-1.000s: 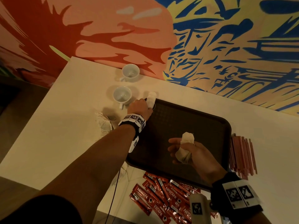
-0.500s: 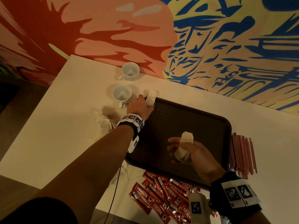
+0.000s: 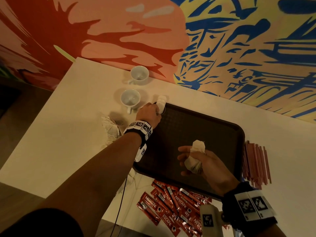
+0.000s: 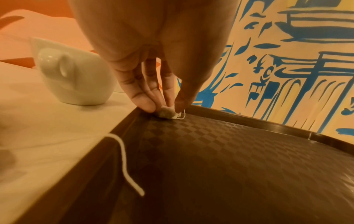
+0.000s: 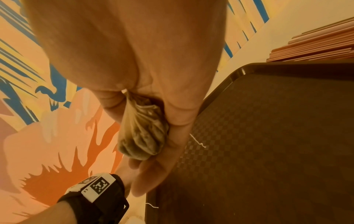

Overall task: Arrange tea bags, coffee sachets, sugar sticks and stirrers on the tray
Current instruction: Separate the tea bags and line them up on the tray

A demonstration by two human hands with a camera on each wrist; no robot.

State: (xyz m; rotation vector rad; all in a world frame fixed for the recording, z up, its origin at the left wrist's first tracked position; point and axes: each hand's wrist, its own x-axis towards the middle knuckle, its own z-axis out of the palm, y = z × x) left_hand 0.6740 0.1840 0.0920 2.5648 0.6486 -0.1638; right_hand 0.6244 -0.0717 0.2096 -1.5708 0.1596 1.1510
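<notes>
A: Start with the left hand. What can you make out?

B: It reaches to the far left corner of the tray. In the left wrist view its fingertips pinch a small stack of tea bags standing right in that corner; a thin white string loops out beside the thumb. From the head view the knuckles hide the lower part of the stack, and how many bags it holds cannot be told.

A: And the right hand?

B: It hovers over the middle of the tray, fingers curled round a bunch of tea bags: soft, crumpled paper pouches with dark leaf showing through. The palm hides where the bunch ends.

A: The tray itself?

B: Dark brown, rounded corners, raised rim, a fine chequered texture on the floor. Apart from the corner stack, its floor shows only loose threads.

A: Around it?

B: On the pale tabletop: red coffee sachets spread along the near edge, partly cut off by the frame; reddish stirrers in a flat pile just right of the tray; more tea bags heaped at its left, half behind the forearm; two white glazed cups, both showing bare insides.
</notes>
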